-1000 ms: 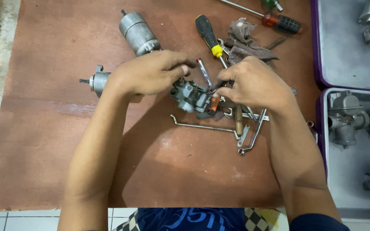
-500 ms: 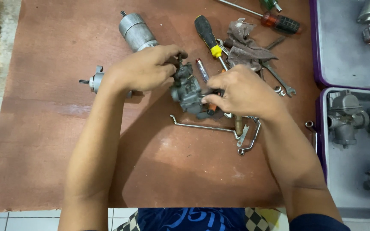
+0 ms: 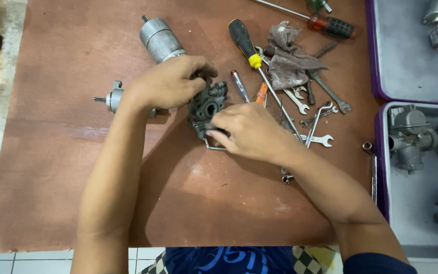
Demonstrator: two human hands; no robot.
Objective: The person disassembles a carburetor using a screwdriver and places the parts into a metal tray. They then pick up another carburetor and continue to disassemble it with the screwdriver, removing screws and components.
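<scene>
A dark grey carburetor body (image 3: 207,105) sits above the brown board (image 3: 77,193), gripped from the upper left by my left hand (image 3: 171,82). My right hand (image 3: 252,133) covers its lower right side, fingers pinched against it near a bent metal rod (image 3: 214,147). I cannot tell what the fingertips hold. Beside my right hand lie a small silver pen-like tool (image 3: 240,86) and an orange-handled tool (image 3: 261,93).
A silver cylindrical motor (image 3: 160,39), a small metal part with a shaft (image 3: 111,99), a black-and-yellow screwdriver (image 3: 252,56), a rag (image 3: 290,58) and several wrenches (image 3: 316,119) lie on the board. Two purple-rimmed trays (image 3: 379,152) with metal parts stand at the right.
Both hands and the carburetor body have shifted left. My right hand has slid down over the part's lower right side, uncovering the wrenches to its right.
</scene>
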